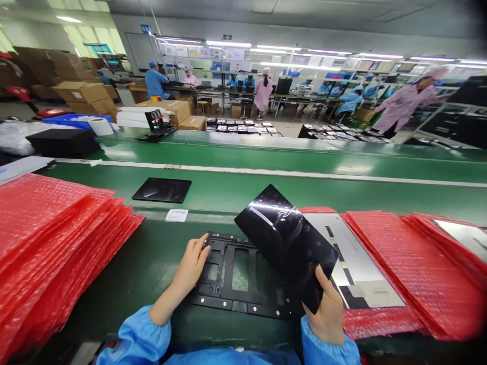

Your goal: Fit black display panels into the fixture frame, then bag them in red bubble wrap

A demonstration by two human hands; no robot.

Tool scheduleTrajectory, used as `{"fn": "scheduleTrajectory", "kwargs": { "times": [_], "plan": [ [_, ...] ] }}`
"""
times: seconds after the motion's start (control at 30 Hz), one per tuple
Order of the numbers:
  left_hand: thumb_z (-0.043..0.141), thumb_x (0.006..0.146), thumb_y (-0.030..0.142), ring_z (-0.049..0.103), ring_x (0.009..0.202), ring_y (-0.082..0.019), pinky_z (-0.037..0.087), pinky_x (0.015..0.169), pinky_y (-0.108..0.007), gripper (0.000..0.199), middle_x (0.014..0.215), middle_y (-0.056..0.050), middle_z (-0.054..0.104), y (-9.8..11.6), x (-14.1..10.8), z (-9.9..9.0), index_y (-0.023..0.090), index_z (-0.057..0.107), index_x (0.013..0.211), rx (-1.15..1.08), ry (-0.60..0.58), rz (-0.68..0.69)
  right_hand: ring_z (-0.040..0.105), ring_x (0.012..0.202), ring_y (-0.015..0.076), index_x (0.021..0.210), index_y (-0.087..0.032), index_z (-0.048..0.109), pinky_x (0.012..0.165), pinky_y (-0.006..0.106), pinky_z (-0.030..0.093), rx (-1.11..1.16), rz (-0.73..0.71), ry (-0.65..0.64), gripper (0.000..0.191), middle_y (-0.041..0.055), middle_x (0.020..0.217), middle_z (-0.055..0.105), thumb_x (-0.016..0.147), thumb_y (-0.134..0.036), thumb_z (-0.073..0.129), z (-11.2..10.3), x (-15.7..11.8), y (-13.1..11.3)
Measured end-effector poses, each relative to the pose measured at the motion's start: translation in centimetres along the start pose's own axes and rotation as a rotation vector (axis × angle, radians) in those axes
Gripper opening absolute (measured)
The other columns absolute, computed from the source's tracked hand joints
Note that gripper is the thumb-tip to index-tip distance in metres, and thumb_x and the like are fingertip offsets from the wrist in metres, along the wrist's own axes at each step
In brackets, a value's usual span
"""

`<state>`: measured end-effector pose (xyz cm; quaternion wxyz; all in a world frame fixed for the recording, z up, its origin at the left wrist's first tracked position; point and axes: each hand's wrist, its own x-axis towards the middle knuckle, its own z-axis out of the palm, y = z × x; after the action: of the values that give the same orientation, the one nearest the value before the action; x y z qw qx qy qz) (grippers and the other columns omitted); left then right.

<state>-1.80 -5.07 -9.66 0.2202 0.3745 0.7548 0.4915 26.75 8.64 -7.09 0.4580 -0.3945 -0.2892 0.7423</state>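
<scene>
In my right hand (327, 306) is a glossy black screen panel (283, 238), gripped by its lower right corner, thumb on its face. The panel is tilted above the right part of a black plastic frame (228, 274) with rectangular openings and small round light dots, hiding that part. My left hand (193, 263) closes on the frame's left edge near the upper corner. Right of the panel, a silver-backed screen (365, 274) with black strips lies on red bubble-wrap bags (411, 263).
A stack of red bubble-wrap bags (64, 243) stands at left. Farther back lie a dark tablet (163, 189) and a handwritten label (177, 215). A black block (63, 143) and a small black stand (157, 125) sit across the green bench (236, 200). Several people work in the background.
</scene>
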Motion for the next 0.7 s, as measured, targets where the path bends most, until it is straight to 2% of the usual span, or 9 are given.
{"fn": "scheduleTrajectory", "kwargs": {
  "times": [0.07,0.17,0.23,0.33,0.4,0.47,0.57,0.7],
  "plan": [
    [0.041,0.088,0.06,0.059,0.102,-0.025,0.045,0.091,-0.036,0.06,0.107,-0.01,0.063,1.1,-0.1,0.0,0.021,0.054,0.132,-0.322,-0.169,-0.104,0.059,0.118,0.0282,0.137,-0.032,0.048,0.1,0.047,0.05,-0.015,0.042,0.003,0.063,0.0007,0.125,0.066,0.078,-0.039,0.071,0.4,-0.5,0.3],
    [0.029,0.088,0.069,0.062,0.102,-0.029,0.049,0.083,-0.037,0.071,0.105,-0.012,0.069,3.0,-0.4,-0.3,0.019,0.056,0.13,-0.778,-0.458,-0.326,0.06,0.117,0.0278,0.132,-0.028,0.053,0.102,0.045,0.047,-0.118,0.165,-0.074,0.062,0.003,0.126,0.065,0.075,-0.031,0.076,0.5,-0.9,0.9],
    [0.042,0.087,0.064,0.063,0.103,-0.029,0.047,0.086,-0.038,0.063,0.104,-0.011,0.071,3.7,-0.6,-0.7,0.017,0.06,0.125,-0.897,-0.534,-0.364,0.057,0.12,0.0265,0.128,-0.025,0.057,0.107,0.042,0.042,-0.265,0.173,-0.123,0.061,0.0039,0.124,0.067,0.071,-0.032,0.079,0.2,-0.4,1.5],
    [0.062,0.083,0.04,0.064,0.096,-0.025,0.045,0.089,-0.036,0.052,0.101,-0.008,0.071,3.0,-0.7,-0.7,0.018,0.055,0.13,-0.814,-0.43,-0.241,0.05,0.127,0.0253,0.126,-0.023,0.059,0.114,0.037,0.029,-0.538,0.001,-0.146,0.064,0.0031,0.128,0.064,0.067,-0.034,0.082,-0.3,0.9,2.7],
    [0.061,0.084,0.035,0.065,0.086,-0.022,0.047,0.084,-0.034,0.058,0.094,-0.007,0.071,1.6,-0.7,-0.3,0.019,0.046,0.137,-0.615,-0.31,-0.155,0.046,0.131,0.0259,0.129,-0.024,0.057,0.116,0.037,0.023,-0.681,-0.111,-0.102,0.071,0.0023,0.134,0.06,0.064,-0.037,0.083,-0.5,1.6,3.5],
    [0.061,0.083,0.035,0.062,0.078,-0.019,0.047,0.078,-0.033,0.057,0.089,-0.006,0.068,0.0,-0.5,0.2,0.018,0.047,0.136,-0.335,-0.177,-0.087,0.044,0.131,0.0273,0.133,-0.024,0.053,0.116,0.037,0.021,-0.788,-0.162,-0.027,0.079,0.0033,0.138,0.056,0.062,-0.042,0.082,-0.7,1.9,4.3],
    [0.069,0.075,0.031,0.054,0.072,-0.015,0.045,0.075,-0.03,0.047,0.093,-0.004,0.061,-1.7,-0.2,0.7,0.02,0.062,0.12,-0.061,-0.038,-0.009,0.048,0.128,0.03,0.137,-0.02,0.049,0.112,0.038,0.027,-0.958,-0.186,0.023,0.083,0.0075,0.134,0.058,0.065,-0.05,0.077,-1.0,1.8,5.0],
    [0.07,0.072,0.023,0.047,0.064,-0.011,0.043,0.071,-0.028,0.042,0.088,0.001,0.053,-2.5,0.0,0.6,0.019,0.065,0.113,-0.007,-0.034,0.001,0.06,0.11,0.0313,0.137,-0.012,0.048,0.093,0.037,0.046,-1.164,-0.245,-0.011,0.081,0.0106,0.116,0.068,0.072,-0.057,0.067,-1.4,1.6,5.1]
  ]
}}
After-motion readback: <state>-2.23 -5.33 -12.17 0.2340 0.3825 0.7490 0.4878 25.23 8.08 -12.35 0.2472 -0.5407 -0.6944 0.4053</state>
